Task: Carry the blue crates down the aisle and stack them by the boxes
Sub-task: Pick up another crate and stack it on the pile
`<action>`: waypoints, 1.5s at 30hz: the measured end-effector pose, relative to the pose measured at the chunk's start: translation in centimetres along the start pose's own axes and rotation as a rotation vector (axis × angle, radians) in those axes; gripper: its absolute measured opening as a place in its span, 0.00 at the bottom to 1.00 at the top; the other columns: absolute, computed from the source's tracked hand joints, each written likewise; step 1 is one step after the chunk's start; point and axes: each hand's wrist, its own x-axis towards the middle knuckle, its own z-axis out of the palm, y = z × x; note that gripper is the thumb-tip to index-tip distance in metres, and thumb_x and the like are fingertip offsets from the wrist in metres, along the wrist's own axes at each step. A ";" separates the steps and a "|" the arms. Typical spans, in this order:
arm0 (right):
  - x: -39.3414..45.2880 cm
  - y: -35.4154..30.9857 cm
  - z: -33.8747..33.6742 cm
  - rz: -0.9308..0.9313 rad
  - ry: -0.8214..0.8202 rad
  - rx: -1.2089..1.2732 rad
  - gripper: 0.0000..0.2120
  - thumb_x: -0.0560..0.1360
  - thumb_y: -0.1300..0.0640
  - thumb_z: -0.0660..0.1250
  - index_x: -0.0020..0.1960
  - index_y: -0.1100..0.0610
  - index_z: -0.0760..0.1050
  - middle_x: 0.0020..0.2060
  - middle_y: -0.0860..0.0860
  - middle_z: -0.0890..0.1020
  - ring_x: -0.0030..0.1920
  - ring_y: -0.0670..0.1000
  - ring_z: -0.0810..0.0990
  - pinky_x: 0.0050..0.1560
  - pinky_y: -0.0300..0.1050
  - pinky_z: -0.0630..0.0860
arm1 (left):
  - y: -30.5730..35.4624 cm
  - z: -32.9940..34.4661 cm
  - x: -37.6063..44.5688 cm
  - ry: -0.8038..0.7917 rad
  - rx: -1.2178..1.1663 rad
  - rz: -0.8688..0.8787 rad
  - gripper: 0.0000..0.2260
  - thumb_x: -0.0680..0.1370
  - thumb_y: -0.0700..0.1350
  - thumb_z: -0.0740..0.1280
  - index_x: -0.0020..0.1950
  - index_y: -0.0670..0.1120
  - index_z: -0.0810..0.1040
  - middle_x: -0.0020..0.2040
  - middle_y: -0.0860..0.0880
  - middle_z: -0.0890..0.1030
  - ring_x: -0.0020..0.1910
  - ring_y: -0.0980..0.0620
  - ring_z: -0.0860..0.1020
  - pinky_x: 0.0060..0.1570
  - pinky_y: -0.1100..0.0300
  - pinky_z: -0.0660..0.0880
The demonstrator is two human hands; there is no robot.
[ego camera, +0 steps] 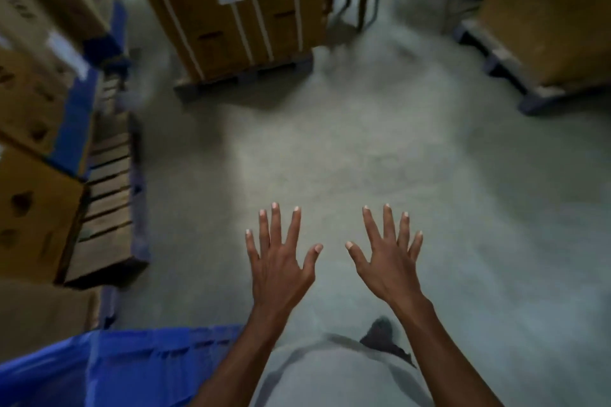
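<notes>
Grey concrete floor (pixel 380 158) ran between pallets of cardboard boxes (pixel 231 10), head view blurred. Left hand (pixel 277 261) and right hand (pixel 390 261) were held out side by side, apart, palms down, fingers spread straight, holding nothing. 1 blue crate (pixel 132 363) sat at lower left, beside the left forearm. More boxes stood on a wooden pallet (pixel 109 208) at left.

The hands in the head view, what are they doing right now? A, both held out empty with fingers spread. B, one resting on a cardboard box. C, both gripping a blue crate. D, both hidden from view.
A: the left hand and right hand are stretched out above the floor, fingers spread, holding nothing.
</notes>
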 end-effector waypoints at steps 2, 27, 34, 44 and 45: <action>0.3 5.4 -1.6 0.107 0.001 0.033 0.35 0.79 0.31 0.47 0.79 0.40 0.36 0.79 0.50 0.34 0.77 0.59 0.29 0.73 0.65 0.32 | 5.4 2.2 1.9 -0.070 -0.012 0.076 0.33 0.79 0.68 0.52 0.81 0.59 0.49 0.82 0.50 0.42 0.80 0.49 0.37 0.76 0.39 0.42; 19.6 54.5 -23.0 0.966 0.350 0.427 0.32 0.80 0.38 0.56 0.80 0.41 0.48 0.81 0.49 0.49 0.80 0.56 0.43 0.76 0.63 0.43 | 62.9 24.2 37.1 -0.402 -0.310 0.794 0.26 0.79 0.63 0.58 0.76 0.58 0.64 0.82 0.51 0.51 0.81 0.50 0.45 0.75 0.42 0.50; 29.1 66.6 -32.5 1.029 0.540 0.494 0.32 0.79 0.36 0.57 0.80 0.42 0.52 0.81 0.49 0.50 0.80 0.55 0.44 0.77 0.63 0.45 | 82.3 28.1 46.7 -0.478 -0.295 0.956 0.28 0.79 0.65 0.56 0.78 0.59 0.61 0.82 0.51 0.48 0.80 0.51 0.43 0.76 0.44 0.49; 44.0 92.3 -43.1 1.001 0.509 0.499 0.32 0.79 0.36 0.54 0.80 0.41 0.51 0.81 0.49 0.51 0.80 0.55 0.44 0.77 0.60 0.45 | 107.3 39.1 58.6 -0.524 -0.271 0.945 0.29 0.78 0.67 0.53 0.77 0.59 0.62 0.82 0.52 0.48 0.81 0.49 0.45 0.76 0.41 0.52; 45.3 94.9 -44.7 0.991 0.510 0.489 0.32 0.79 0.35 0.54 0.80 0.41 0.51 0.81 0.49 0.51 0.80 0.55 0.44 0.77 0.60 0.45 | 109.7 39.8 59.7 -0.530 -0.271 0.937 0.28 0.78 0.67 0.54 0.77 0.59 0.62 0.82 0.52 0.48 0.81 0.50 0.45 0.76 0.40 0.53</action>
